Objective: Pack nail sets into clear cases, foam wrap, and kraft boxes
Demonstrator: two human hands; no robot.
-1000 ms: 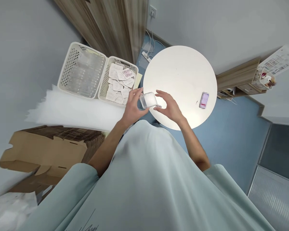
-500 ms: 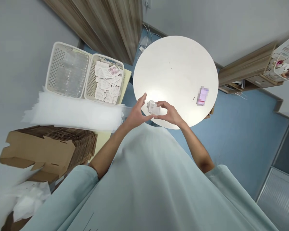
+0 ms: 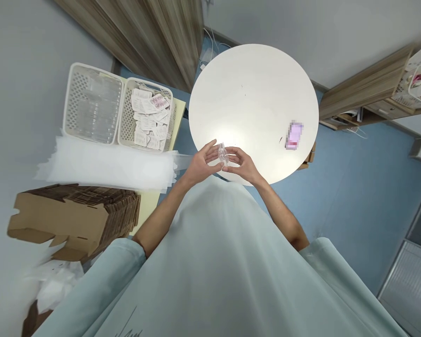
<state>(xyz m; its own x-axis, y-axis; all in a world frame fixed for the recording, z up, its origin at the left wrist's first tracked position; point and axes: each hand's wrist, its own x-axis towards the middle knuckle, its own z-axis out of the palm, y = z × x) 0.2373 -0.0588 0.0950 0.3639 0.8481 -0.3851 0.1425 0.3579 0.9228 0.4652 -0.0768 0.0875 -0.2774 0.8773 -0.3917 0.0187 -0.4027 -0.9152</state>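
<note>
A small clear plastic case (image 3: 222, 153) is held up on edge between my two hands, over the near rim of the round white table (image 3: 252, 93). My left hand (image 3: 201, 164) grips it from the left, thumb at the near end and fingers along the side. From the right, my right hand (image 3: 243, 164) pinches the same case with thumb and curved fingers. What lies inside the case, if anything, is too small to make out.
On the left stand a white basket (image 3: 67, 105) of clear plastic cases and another basket (image 3: 124, 112) of printed cards. Below them lie white sheets (image 3: 108, 164) and folded cardboard boxes (image 3: 63, 215). A blurred purple item (image 3: 294, 135) rests on the table's right side.
The case has turned from lying fairly flat to standing on edge. My left fingers have closed in against it, and my right fingers have shifted along its side.
</note>
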